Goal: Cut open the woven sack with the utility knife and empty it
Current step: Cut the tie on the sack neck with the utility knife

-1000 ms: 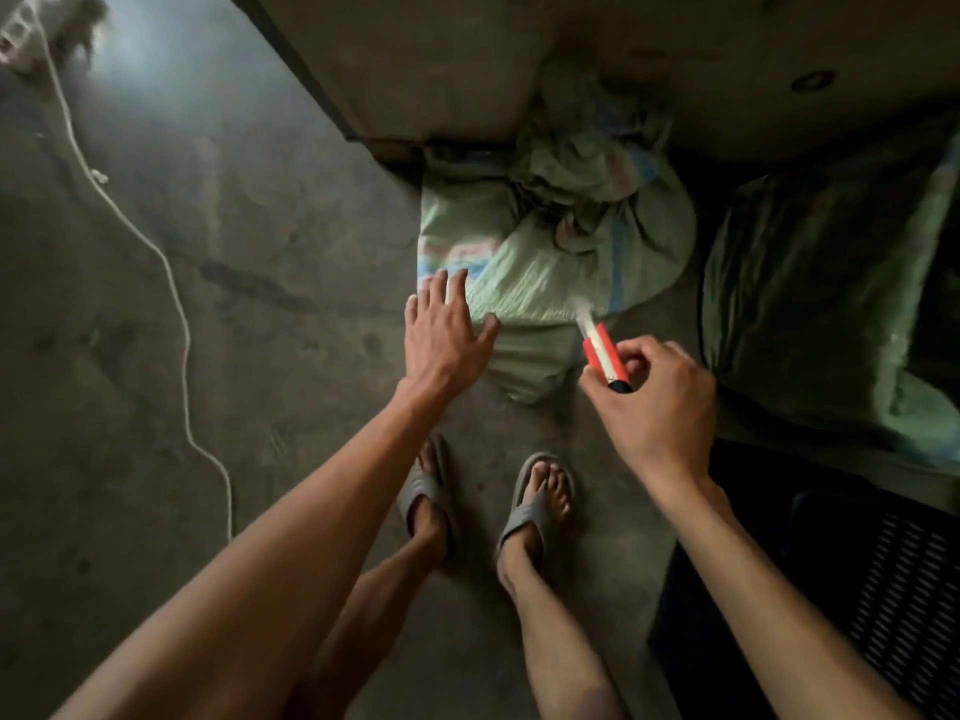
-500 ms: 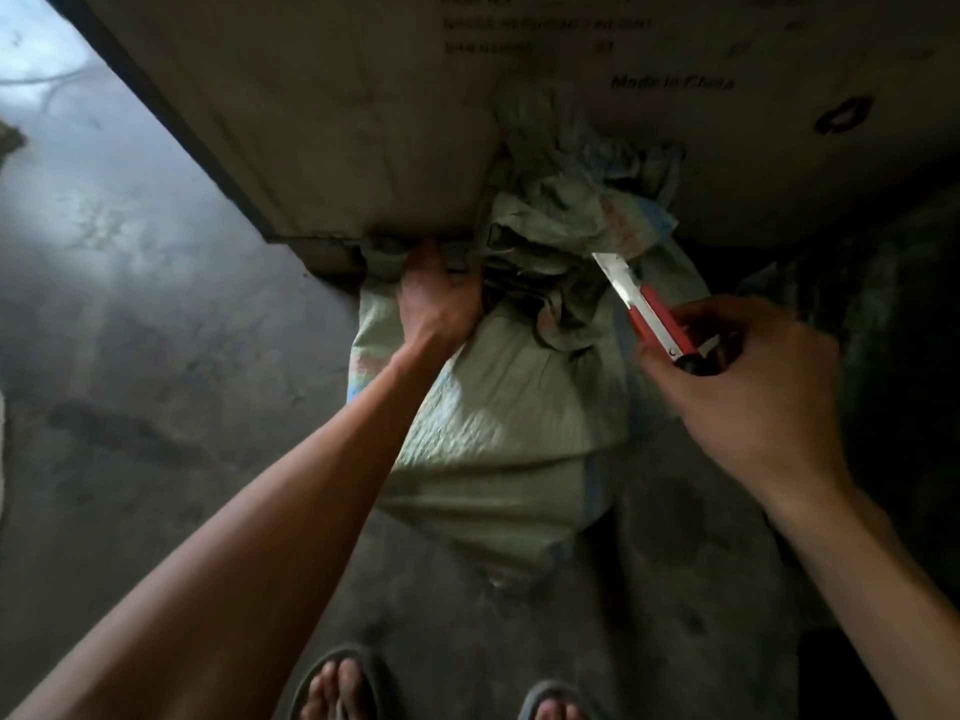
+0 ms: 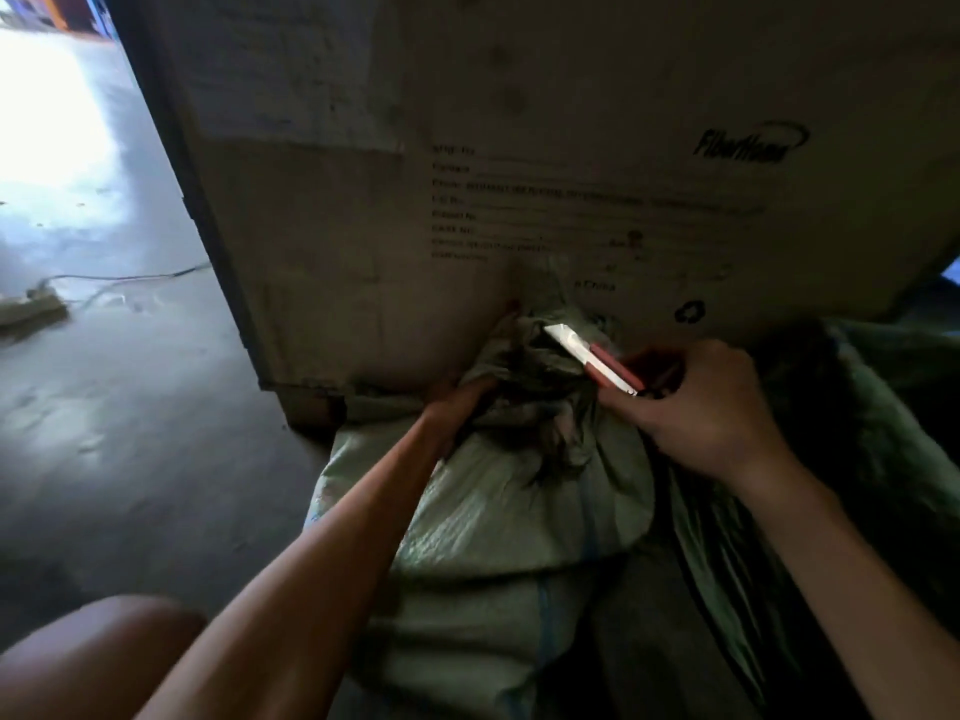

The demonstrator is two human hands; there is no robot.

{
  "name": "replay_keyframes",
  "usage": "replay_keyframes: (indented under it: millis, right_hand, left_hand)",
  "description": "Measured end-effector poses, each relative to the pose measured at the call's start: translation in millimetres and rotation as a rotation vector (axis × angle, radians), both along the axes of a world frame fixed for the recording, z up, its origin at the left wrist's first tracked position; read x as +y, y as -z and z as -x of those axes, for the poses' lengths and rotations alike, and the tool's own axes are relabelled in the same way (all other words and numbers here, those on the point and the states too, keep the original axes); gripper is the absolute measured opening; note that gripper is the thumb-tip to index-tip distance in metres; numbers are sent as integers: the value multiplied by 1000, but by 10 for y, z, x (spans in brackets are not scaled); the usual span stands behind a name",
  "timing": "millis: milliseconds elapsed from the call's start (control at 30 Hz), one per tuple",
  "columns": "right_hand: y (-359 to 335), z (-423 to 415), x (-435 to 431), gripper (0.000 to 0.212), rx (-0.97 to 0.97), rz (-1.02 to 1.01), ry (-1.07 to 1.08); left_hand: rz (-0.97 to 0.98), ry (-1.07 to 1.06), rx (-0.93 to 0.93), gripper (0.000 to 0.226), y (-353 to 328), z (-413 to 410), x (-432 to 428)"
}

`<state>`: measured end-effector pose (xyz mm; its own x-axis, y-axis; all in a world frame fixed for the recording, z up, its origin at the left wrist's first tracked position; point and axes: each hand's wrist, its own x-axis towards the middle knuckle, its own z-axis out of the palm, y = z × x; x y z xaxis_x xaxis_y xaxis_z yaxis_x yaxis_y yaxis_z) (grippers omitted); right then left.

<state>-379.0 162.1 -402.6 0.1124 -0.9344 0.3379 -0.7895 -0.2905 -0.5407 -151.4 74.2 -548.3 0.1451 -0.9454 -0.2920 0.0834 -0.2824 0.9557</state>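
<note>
Both hands engaged: left hand [image 3: 457,402] clamps the gathered neck of the woven sack [image 3: 519,511]; right hand [image 3: 696,407] fists the utility knife [image 3: 592,358], blade out. Best to slice away from the left fingers, neck held taut.

— Where are the hands?
— The left hand [image 3: 457,402] grips the bunched neck of the pale green woven sack [image 3: 498,522], which leans against a printed cardboard box [image 3: 519,148].
— And the knife?
— The right hand [image 3: 696,407] holds the red utility knife [image 3: 597,361], blade extended, its tip at the gathered neck.
</note>
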Motion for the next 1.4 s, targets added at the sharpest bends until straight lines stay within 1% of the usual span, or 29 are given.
replay_keyframes:
  millis: [33,67,100,167,233,300,333,400,467,500,567,633,667,700,767,833,900,933,1000,1033,1100,1133,1167,1200,1233,1267,1333,1367,1400]
  right_hand:
    - [-73,58,64,56,13,-9,11]
    - [-150,116,119,57,30,-17,23]
    - [-212,173,166,52,37,-18,35]
    - [-342,249,251,27,17,21,60]
    - [-451,267,306,20,-63,93,93]
    - [-494,254,340,17,-154,80,77]
    - [-507,237,370,16,-184,56,65]
    - [-515,208,410,17,-206,44,43]
    - [-506,164,420,17,-213,44,34]
    - [-514,141,411,17,-221,44,36]
    - [-541,89,383,16,-251,36,46]
    - [-558,19,368,15,-321,56,84]
    - [-553,-18,356,14,-390,62,112]
    - [-539,-63,346,12,-493,38,147]
    - [-500,-176,347,10,-725,-92,236]
    - [-438,-263,376,15,-838,-226,317]
    - [-395,-313,410,16,-872,-314,353]
    - [-380,-330,417,15,-895,-349,355]
    - [-354,-368,424,17,-951,-407,339]
    - [-342,-390,429,18,-972,-427,328]
    - [-314,-443,422,18,-993,-438,303]
    - [-303,-469,417,17,-992,-437,293]
    - [-294,-494,415,17,-984,-439,287]
    - [-286,-506,411,17,-974,-444,285]
    - [-280,-509,407,16,-966,-451,285]
    - [-274,-492,406,15,-962,-457,281]
    - [-266,-422,411,14,-967,-484,268]
    - [-271,-384,414,16,-973,-508,266]
    - [-280,-348,409,19,-979,-535,268]
  left_hand:
    - [22,-20,105,44,-115,72,62]
    - [27,-53,199,41,-279,140,138]
    - [22,-70,290,38,-411,170,180]
    - [42,-9,445,31,-638,169,271]
    - [78,32,584,34,-811,159,352]
    - [71,-33,720,35,-869,153,464]
    - [78,-58,788,39,-868,142,526]
    - [95,-65,941,60,-857,101,607]
    - [61,-73,1058,77,-814,58,674]
    - [35,-63,1077,79,-784,30,686]
    - [-15,-66,1074,72,-724,-33,704]
    - [-78,-8,1012,58,-670,-73,739]
    - [-82,35,956,50,-663,-70,769]
    - [-69,75,922,40,-676,-52,801]
    - [-55,157,876,27,-689,-28,842]
    - [-65,232,827,31,-684,1,897]
    - [-64,333,730,35,-686,13,946]
    - [-12,392,628,32,-678,24,959]
    - [191,440,346,34,-660,45,978]
    - [312,396,163,39,-665,64,999]
    - [526,182,-292,44,-687,94,1034]
    - [587,62,-517,42,-698,117,1049]
    - [624,-25,-658,38,-719,147,1078]
    - [641,-67,-701,32,-746,171,1124]
    - [623,-53,-668,28,-770,185,1163]
    - [567,1,-582,28,-797,167,1197]
    - [440,198,-313,38,-879,89,1263]
    - [407,309,-183,45,-908,46,1297]
    - [399,401,-171,51,-938,15,1326]
